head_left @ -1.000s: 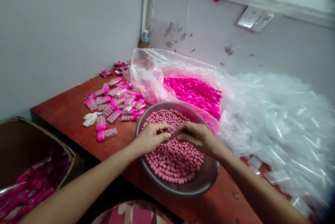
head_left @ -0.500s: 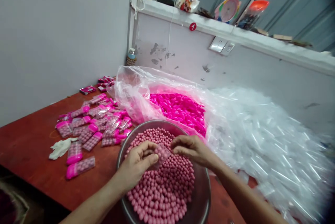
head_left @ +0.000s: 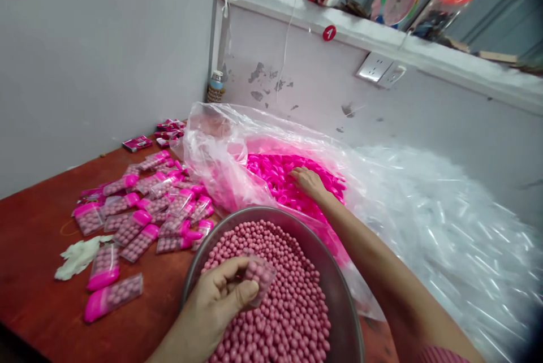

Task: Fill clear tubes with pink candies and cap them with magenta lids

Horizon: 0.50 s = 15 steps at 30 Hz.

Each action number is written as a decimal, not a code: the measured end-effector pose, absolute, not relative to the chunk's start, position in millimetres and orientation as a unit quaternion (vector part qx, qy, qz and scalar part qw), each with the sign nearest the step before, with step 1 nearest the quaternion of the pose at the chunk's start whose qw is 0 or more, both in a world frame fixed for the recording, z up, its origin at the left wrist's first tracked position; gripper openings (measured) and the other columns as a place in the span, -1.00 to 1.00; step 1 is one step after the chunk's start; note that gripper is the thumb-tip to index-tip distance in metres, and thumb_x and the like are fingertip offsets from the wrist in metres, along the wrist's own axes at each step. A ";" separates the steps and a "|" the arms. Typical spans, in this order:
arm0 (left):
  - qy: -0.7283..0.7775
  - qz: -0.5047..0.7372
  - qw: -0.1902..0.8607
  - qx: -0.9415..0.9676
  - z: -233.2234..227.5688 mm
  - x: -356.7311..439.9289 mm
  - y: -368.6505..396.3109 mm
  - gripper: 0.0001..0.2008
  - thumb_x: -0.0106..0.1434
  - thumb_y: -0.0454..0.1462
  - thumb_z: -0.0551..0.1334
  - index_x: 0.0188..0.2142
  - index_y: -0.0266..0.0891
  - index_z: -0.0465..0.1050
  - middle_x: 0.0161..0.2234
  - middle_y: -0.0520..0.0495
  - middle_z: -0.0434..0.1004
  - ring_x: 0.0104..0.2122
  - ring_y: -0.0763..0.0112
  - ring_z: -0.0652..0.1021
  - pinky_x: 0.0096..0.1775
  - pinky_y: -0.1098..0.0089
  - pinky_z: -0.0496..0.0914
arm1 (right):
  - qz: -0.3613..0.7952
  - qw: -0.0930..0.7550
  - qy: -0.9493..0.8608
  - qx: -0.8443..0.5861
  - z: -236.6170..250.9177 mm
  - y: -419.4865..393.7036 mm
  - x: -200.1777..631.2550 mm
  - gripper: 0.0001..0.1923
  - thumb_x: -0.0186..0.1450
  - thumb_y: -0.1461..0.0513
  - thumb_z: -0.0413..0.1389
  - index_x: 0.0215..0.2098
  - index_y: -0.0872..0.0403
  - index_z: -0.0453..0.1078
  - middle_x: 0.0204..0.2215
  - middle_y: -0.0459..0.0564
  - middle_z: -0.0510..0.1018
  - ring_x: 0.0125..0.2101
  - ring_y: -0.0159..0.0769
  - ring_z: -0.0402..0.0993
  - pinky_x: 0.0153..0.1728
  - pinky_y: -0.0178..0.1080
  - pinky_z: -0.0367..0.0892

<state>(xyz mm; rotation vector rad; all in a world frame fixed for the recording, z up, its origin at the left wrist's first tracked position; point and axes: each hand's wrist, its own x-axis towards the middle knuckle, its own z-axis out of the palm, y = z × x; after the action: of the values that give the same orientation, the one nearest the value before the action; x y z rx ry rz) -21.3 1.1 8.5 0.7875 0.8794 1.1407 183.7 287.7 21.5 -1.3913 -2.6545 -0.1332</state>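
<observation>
My left hand [head_left: 216, 301] grips a small clear plastic container [head_left: 259, 278] filled with pink beads, thumb on its near side. It is held over a grey metal bowl [head_left: 345, 318] with many loose pink beads [head_left: 280, 295] inside. My right hand [head_left: 308, 181] reaches into a heap of bright pink plastic caps [head_left: 275, 176], fingers stretched out and touching them. Whether a cap lies under the fingertips is hidden. The caps lie in a large open clear plastic bag [head_left: 212, 148] behind the bowl.
Left on the red table [head_left: 38, 204] lie several bead-filled containers with pink caps [head_left: 139, 241] and a crumpled white scrap [head_left: 78, 258]. A large heap of clear plastic containers [head_left: 445, 238] covers the right side. A shelf [head_left: 271, 1] with assorted items runs along the wall.
My right hand has moved from beside the container, over the bowl, away to the pink caps in the bag. My left hand still holds the container over the beads. The view has shifted slightly.
</observation>
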 end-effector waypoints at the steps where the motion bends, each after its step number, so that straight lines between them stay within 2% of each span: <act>1: 0.398 0.512 0.674 0.354 8.4 -21.8 1.6 -0.75 0.11 -0.17 0.27 -0.20 -0.17 0.49 -0.27 -0.03 0.51 -0.26 0.37 0.47 -0.19 0.44 0.38 | -0.047 0.078 -0.883 -0.461 22.3 287.0 183.9 -0.80 0.21 0.33 0.06 -0.20 0.11 0.45 -0.19 0.11 0.52 -0.16 -0.19 0.41 -0.22 -0.27 0.30; 7: 0.449 0.531 0.589 0.413 14.4 -23.7 2.3 -0.75 0.17 -0.23 0.22 -0.15 -0.20 0.48 -0.20 -0.06 0.54 -0.19 0.32 0.49 -0.13 0.42 0.36 | -0.034 0.192 -0.877 -0.439 57.8 225.1 184.0 -0.68 0.34 0.22 -0.10 0.03 0.06 0.28 -0.08 0.12 0.43 -0.08 -0.19 0.36 -0.12 -0.17 0.29; 9: 0.456 0.532 0.562 0.440 16.6 -23.4 1.7 -0.78 0.18 -0.25 0.20 -0.18 -0.22 0.49 -0.21 -0.05 0.55 -0.18 0.32 0.50 -0.12 0.42 0.35 | 0.054 0.275 -0.890 -0.360 71.4 182.1 178.8 -0.69 0.32 0.19 -0.05 0.01 0.02 0.30 -0.16 0.08 0.45 -0.14 -0.19 0.39 -0.16 -0.16 0.31; 12: 0.483 0.525 0.507 0.484 18.2 -22.4 -0.1 -0.81 0.18 -0.27 0.18 -0.23 -0.23 0.51 -0.25 -0.04 0.57 -0.22 0.32 0.51 -0.15 0.41 0.36 | 0.186 0.249 -0.909 -0.278 78.5 116.9 167.7 -0.68 0.32 0.20 -0.04 0.04 -0.03 0.29 -0.25 0.01 0.46 -0.24 -0.27 0.41 -0.23 -0.22 0.33; 15: 0.515 0.511 0.442 0.527 18.5 -21.4 -3.0 -0.80 0.19 -0.29 0.17 -0.21 -0.20 0.51 -0.28 0.00 0.58 -0.25 0.33 0.52 -0.18 0.41 0.37 | 0.224 0.230 -0.910 -0.262 69.5 73.6 158.3 -0.69 0.31 0.20 -0.01 0.02 -0.03 0.29 -0.30 -0.01 0.46 -0.31 -0.30 0.41 -0.31 -0.27 0.34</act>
<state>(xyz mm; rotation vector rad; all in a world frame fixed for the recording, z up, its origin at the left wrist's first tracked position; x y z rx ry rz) -21.4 -3.0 18.5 1.3079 1.2778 1.2687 158.3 73.6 69.5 -0.7200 -2.5031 0.6161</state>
